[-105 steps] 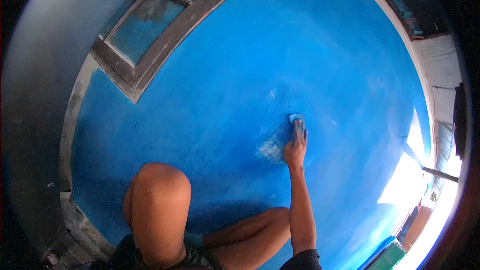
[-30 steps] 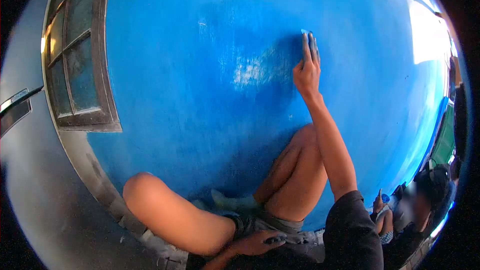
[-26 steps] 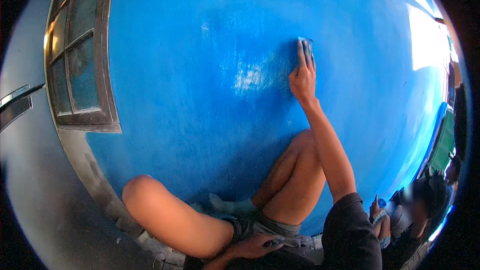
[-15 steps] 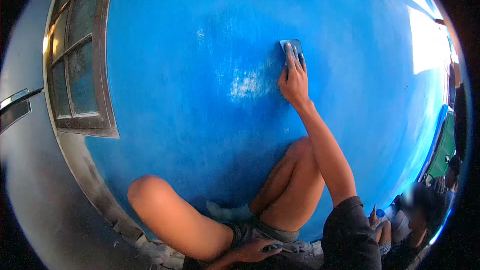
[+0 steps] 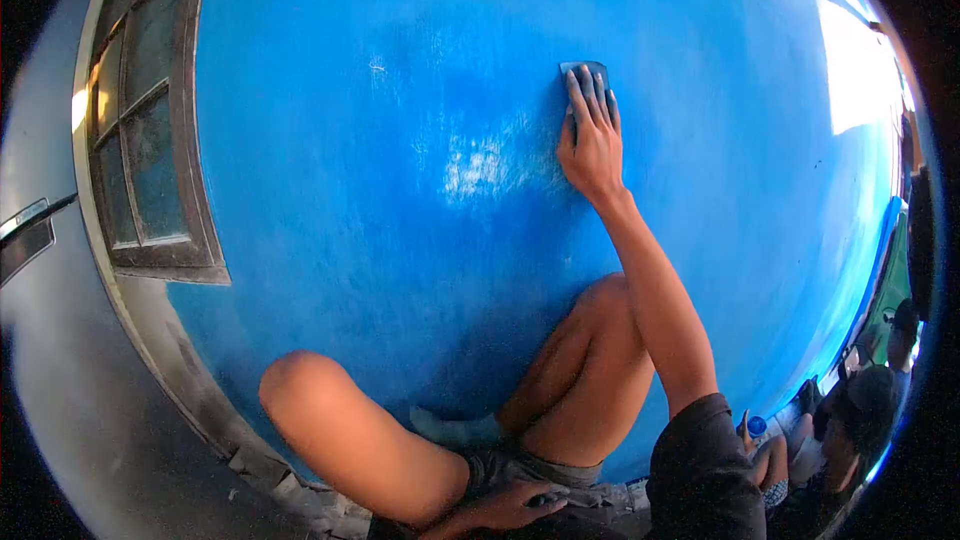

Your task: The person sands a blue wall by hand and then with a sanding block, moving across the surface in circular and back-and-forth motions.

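Observation:
My right hand [image 5: 592, 145] lies with its fingers stretched flat over a small dark sheet of sandpaper [image 5: 570, 68], pressing it to the blue painted wall [image 5: 400, 210]. The fingertips look stained dark, and most of the sheet is hidden beneath them. Glossy, streaky patches show on the paint left of this hand. Down in my lap, my left hand [image 5: 510, 507] rests near the dark shorts, its fingers loosely extended and dark at the tips. Nothing clearly shows in it.
A wooden-framed window [image 5: 150, 130] is at the left, beside a grey surface [image 5: 60, 360]. My bent knees [image 5: 305, 380] are close to the wall. At the lower right another person [image 5: 840, 430] sits near a small blue container [image 5: 757, 426].
My right hand and the sandpaper have shifted slightly up the wall, and the fingers lie flatter and more spread. My left hand stays in my lap. The camera view has turned a little.

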Motion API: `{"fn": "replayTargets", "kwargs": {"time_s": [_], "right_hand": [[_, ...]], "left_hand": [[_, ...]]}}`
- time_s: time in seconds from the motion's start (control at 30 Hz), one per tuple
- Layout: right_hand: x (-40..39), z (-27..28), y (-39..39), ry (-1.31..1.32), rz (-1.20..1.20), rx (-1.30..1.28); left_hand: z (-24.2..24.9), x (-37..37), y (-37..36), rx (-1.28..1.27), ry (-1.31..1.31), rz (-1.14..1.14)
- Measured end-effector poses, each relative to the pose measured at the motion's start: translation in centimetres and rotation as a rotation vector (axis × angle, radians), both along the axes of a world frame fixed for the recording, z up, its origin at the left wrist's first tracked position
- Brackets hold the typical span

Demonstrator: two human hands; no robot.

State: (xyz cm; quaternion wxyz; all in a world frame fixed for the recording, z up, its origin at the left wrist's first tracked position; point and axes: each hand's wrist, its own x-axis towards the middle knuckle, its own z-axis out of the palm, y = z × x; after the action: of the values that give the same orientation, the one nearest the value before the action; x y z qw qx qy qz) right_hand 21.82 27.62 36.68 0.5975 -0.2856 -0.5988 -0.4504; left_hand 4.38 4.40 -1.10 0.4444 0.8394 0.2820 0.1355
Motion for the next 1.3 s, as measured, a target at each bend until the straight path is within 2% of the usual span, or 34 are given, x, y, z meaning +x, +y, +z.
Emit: {"fn": "replayTargets", "kwargs": {"time_s": [0.07, 0.17, 0.53, 0.7, 0.8, 0.9, 1.0, 1.03, 1.1, 1.17, 1.3], "right_hand": [[-0.1, -0.1, 0.1, 0.01, -0.021, 0.013], [0.0, -0.5, -0.1, 0.0, -0.041, 0.0], [-1.0, -1.8, -0.4, -0.036, -0.078, -0.053], [-2.3, -2.0, -0.7, -0.102, -0.064, -0.051], [-3.7, -2.4, -0.9, -0.178, -0.067, -0.087], [-5.3, -3.3, -1.1, -0.37, -0.033, -0.112], [-6.6, -5.3, -1.1, -0.588, -0.052, -0.117], [-6.8, -6.0, -1.2, -0.585, -0.053, -0.114], [-7.2, -6.8, -1.5, -0.77, -0.014, -0.11], [-7.5, -7.1, -1.6, -0.777, -0.004, -0.115], [-7.2, -7.1, -1.7, -0.787, 0.026, -0.185]], "left_hand": [[2.5, -0.1, -0.8, 0.045, 0.093, 0.014], [1.0, -0.5, -0.6, 0.019, -0.002, -0.003], [-3.8, -1.5, 0.4, 0.094, -0.079, -0.049], [-3.2, -1.6, -0.2, 0.119, -0.064, -0.01], [-2.5, -1.6, 0.0, 0.064, -0.044, -0.042], [-3.1, -1.1, 0.8, 0.08, 0.028, -0.017], [-2.9, -0.8, 0.8, 0.214, -0.058, 0.042], [-2.9, -0.6, 1.0, 0.239, -0.105, 0.008], [-2.7, -0.3, 1.2, 0.27, -0.149, -0.031], [-2.3, 0.0, 0.9, 0.237, -0.09, 0.046], [-0.3, 0.0, 0.4, 0.189, -0.053, -0.011]]}}
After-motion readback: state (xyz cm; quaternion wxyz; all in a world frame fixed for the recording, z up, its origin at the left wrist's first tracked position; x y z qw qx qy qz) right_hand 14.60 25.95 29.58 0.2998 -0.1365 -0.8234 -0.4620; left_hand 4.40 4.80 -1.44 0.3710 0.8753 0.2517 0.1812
